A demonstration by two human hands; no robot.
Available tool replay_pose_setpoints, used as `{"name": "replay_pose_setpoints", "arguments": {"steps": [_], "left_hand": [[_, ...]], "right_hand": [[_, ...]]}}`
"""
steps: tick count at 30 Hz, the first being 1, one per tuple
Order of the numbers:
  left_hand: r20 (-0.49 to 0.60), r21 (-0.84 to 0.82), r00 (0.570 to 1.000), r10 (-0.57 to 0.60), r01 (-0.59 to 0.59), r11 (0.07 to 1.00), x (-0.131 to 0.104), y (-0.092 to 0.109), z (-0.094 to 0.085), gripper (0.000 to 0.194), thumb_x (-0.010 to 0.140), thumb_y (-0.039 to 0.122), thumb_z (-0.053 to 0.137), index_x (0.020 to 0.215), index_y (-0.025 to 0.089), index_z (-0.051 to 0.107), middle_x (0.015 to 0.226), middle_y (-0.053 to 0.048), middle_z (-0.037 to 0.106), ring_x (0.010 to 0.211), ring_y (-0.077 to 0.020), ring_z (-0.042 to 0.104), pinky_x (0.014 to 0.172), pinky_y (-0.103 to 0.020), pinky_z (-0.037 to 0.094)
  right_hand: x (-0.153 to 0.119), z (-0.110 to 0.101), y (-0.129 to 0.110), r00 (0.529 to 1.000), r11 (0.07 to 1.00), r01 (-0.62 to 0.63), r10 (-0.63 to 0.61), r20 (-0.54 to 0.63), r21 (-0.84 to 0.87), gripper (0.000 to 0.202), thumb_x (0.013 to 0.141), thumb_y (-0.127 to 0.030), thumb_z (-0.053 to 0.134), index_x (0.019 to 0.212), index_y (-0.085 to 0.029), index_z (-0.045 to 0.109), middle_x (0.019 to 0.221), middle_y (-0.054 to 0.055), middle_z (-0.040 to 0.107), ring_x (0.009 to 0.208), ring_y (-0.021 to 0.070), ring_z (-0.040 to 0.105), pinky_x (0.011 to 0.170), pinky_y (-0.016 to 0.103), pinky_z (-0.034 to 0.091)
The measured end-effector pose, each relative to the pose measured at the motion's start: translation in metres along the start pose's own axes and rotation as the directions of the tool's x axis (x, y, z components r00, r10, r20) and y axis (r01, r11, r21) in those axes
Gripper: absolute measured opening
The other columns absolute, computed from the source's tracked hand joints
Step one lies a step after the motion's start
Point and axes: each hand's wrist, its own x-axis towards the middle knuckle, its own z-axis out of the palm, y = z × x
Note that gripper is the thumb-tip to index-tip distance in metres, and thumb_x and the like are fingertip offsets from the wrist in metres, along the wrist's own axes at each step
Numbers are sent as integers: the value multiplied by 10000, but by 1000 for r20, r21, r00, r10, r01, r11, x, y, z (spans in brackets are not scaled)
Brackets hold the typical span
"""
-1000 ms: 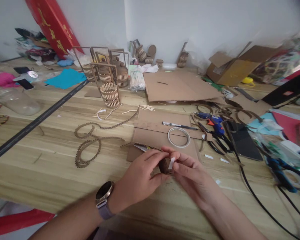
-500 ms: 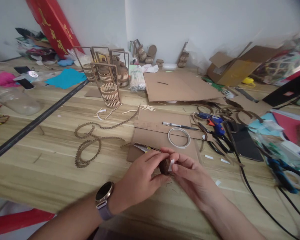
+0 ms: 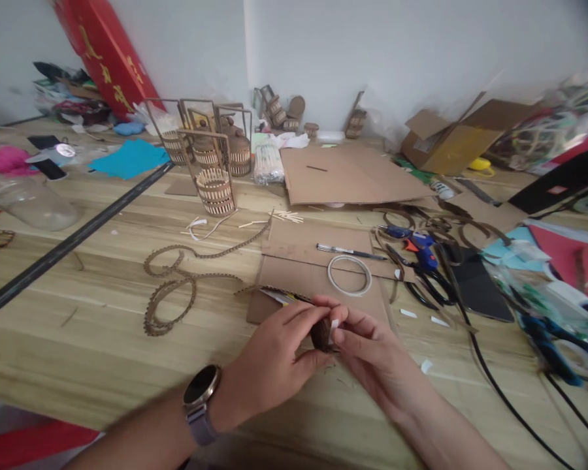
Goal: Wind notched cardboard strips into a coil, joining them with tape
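At the left edge of the frame lies a clear jar, with a pink ball above it. A black strip slants across the table, its upper end by a blue sheet. A red box leans at upper left. Left of centre, a notched band lies in loops, and handled baskets stand above it. Near the bottom, a watch circles the wrist of the left hand.

That hand's fingers and thumb curl together around a small brown roll, just below and right of the frame's centre. From the other side, the right hand pinches a white slip between thumb and forefinger, at the roll's right side; the other fingertips are partly hidden.

Cardboard lies just above the hands, bearing a tape ring and a pen. Further right come black-handled scissors, a blue glue gun and a dark phone. Blue-handled pliers lie near the right edge.
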Motion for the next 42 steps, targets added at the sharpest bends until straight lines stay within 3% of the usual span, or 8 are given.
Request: {"name": "replay_pose_setpoints", "arguments": {"steps": [10,17,22,29,32,34,38,42], "left_hand": [[11,-33,1000,-25,25,999,-1,1,0,370,876,194,682,1225,183,559,1212,-85,631,1140,-217,581,991,-347,475],[8,-3,999,-46,46,999,-3,1,2,383,880,182,670,1243,183,549,1223,-93,630,1138,-229,583,974,-363,479],[0,53,1000,-20,20,998,-2,1,1,330,883,175,663,1199,163,566,1173,-105,645,1087,-236,604,925,-354,509],[-25,101,999,23,-20,995,-6,-1,2,342,888,153,647,1215,156,548,1167,-107,647,1081,-229,606,932,-361,525],[-29,133,999,40,-36,990,-7,-2,4,372,881,103,624,1237,164,534,1193,-107,644,1111,-230,602,965,-376,523],[-30,153,999,45,-39,987,-7,-2,5,367,887,92,599,1241,164,530,1206,-112,644,1132,-231,597,988,-386,518],[-47,162,999,23,-15,987,-7,-2,5,375,896,116,587,1261,167,517,1210,-116,646,1138,-238,602,984,-405,532],[-61,163,998,32,-22,986,-9,-4,5,481,898,111,577,1350,208,445,1224,-108,637,1143,-246,604,965,-423,542]], "right_hand": [[1,0,2,999,997,39,-41,-26,-69,210,601,-324,891,692,-229,728,1211,52,615,1061,235,567,907,348,449],[0,-3,1,990,951,130,-142,-20,-280,234,669,-396,846,741,-231,697,1278,71,563,1016,241,592,823,355,503],[1,-9,-2,936,775,333,-340,91,-537,218,731,-437,798,811,-257,705,1232,108,535,1268,313,437,955,418,458],[2,-13,-5,877,536,407,-455,153,-740,226,763,-480,759,869,-285,718,1280,107,497,1315,342,378,1025,488,381],[2,-16,-4,869,497,396,-474,141,-772,422,705,-491,806,1083,-337,699,1331,92,471,1214,317,473,969,457,436],[2,-18,-3,832,451,430,-534,149,-782,506,688,-460,829,1160,-369,673,1294,83,488,1127,292,524,920,433,469],[-1,-16,0,676,284,599,-680,283,-749,130,779,-288,777,889,-352,755,929,52,562,904,231,577,730,343,517],[-1,-13,-3,680,280,634,-645,347,-721,173,785,-214,762,890,-351,773,795,35,579,723,193,587,578,296,506]]}}
